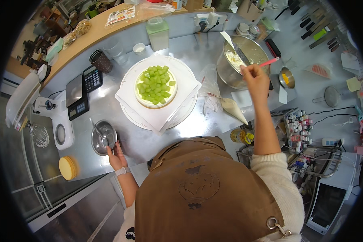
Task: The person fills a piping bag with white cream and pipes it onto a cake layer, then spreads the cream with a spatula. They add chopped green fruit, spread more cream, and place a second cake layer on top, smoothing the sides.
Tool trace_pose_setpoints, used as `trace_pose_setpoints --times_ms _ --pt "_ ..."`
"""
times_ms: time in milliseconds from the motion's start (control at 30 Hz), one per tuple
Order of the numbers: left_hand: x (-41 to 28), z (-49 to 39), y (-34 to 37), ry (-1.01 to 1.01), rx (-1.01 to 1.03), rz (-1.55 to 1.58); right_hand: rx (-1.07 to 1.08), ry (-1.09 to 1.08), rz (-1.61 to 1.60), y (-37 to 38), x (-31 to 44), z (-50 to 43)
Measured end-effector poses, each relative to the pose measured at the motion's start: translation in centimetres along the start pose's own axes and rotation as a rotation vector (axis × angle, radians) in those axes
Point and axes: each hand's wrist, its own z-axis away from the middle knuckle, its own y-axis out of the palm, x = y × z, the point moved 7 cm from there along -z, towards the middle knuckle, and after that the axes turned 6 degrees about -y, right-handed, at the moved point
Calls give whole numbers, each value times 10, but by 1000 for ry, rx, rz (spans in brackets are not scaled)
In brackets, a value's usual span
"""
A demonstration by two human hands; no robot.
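My left hand (118, 157) is at the near right side of a small steel bowl (112, 133), its fingers against the rim. A metal spoon (99, 130) leans inside that bowl. Over the near edge of a large steel mixing bowl (230, 75), my right hand (255, 80) pinches the near end of a palette knife (241, 53); its grip is partly hidden. White cream (234, 59) lies in the large bowl, and a pink handle (269, 62) sticks out behind my fingers. Between my hands, a round cake layer (155, 105) carries diced green fruit (155, 83) on white cream.
The cake rests on white paper (183, 87) over a round turntable (128, 113). A filled piping bag (234, 110) lies by the table's front edge. At left stand a stand mixer (60, 121), a scale (78, 110) and round sponge layers (67, 168). Knives (316, 25) hang at right.
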Motion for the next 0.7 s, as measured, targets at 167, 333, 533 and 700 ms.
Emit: trace_pose_setpoints --times_ms 167,333,533,700 --pt "-3 -12 -4 115 -62 -298 -32 2 -107 -34 -20 -30" --pt "-11 -12 -11 66 -251 -566 504 34 -57 -25 -4 15" --pt "-13 8 -17 -143 -345 -551 1080 98 296 5 -4 103" --pt "-1 39 3 -268 -242 -747 812 257 378 -20 -10 75"
